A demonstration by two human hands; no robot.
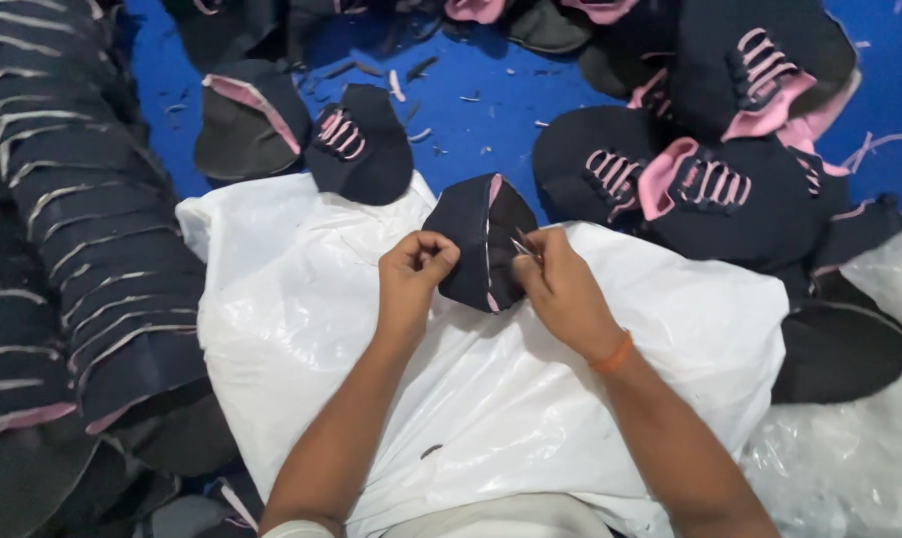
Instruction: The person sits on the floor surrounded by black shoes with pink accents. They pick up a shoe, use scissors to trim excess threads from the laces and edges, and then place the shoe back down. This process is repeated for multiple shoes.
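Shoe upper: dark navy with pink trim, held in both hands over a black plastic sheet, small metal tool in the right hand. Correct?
Not quite. The plastic sheet is white, not black, as the head view shows. The rest stands: the shoe upper is held by the left hand and the right hand, which grips the small metal tool.

Probably a shoe-making workshop: dark shoe uppers with pink lining lie heaped on a blue floor, stacked cut pieces rise at the left, and thread scraps litter the floor.
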